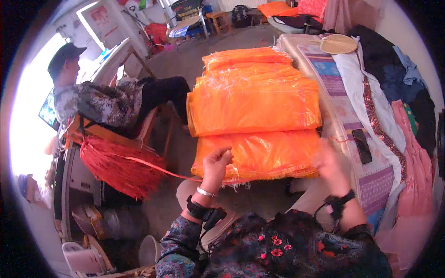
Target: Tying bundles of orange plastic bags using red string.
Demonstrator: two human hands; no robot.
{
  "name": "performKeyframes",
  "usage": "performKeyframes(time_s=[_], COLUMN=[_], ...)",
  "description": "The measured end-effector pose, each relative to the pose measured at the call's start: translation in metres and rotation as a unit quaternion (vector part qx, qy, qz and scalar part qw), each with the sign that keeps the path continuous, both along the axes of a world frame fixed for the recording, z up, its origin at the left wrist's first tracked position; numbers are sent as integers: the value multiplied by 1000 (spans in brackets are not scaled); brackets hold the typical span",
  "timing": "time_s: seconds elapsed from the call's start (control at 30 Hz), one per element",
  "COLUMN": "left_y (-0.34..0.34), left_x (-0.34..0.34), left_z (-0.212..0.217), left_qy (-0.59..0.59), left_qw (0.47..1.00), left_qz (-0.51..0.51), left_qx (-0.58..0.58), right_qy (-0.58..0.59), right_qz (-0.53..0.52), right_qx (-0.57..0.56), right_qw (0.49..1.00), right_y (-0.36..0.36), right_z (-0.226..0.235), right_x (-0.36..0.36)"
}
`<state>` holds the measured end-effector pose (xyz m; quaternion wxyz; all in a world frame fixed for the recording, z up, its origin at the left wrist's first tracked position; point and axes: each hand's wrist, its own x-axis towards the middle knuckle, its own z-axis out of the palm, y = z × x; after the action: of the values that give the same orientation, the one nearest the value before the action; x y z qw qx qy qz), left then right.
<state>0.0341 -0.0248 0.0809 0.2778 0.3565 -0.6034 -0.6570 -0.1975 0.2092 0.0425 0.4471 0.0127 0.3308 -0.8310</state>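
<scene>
Orange woven plastic made up the main item inspected, a pile of folded sacks (257, 109), taken here as the reference for all positions. It lay directly in front of the wearer, near edge close to the knees, presumably so that both hands could reach it without stretching. Its folds ran crosswise in tiers; what bore it from below was hidden.

The left hand (217, 167) was over the near left part of the pile. Its fingers were curled in, thumb close to forefinger; whether they pinched a strand could not be determined. The right hand (330, 167) was at the pile's near right corner, blurred, and the state of its fingers could not be told.

Left of the pile, a bundle of red strips (113, 162) hung at a wooden chair (104, 130), a placement that likely kept the strips untangled and within reach. One red strip (157, 166) ran from it to the pile's near left corner, passing behind the left wrist. A person (104, 99) in a cap sat beyond the bundle.

Right of the pile stood a bed (378, 189) with a dark phone (362, 146) on its cover, probably set aside there to leave the sacks unobstructed.
</scene>
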Motion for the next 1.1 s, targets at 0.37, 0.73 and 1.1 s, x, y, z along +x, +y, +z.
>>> performKeyframes(time_s=[0.37,0.73,1.1], left_y=[-125,-67,33], left_x=[-170,-163,-63], left_z=[-57,-9,-33], left_qy=[-83,-127,-225], left_qw=[808,681,727], left_qz=[-99,-124,-343], left_qx=[-575,-710,-550], right_qy=[547,481,432], right_qz=[-422,-266,-153], right_qx=[367,311,421], right_qw=[623,775,783], right_y=[139,104,102], right_z=[44,-5,-18], right_x=[-111,-73,-73])
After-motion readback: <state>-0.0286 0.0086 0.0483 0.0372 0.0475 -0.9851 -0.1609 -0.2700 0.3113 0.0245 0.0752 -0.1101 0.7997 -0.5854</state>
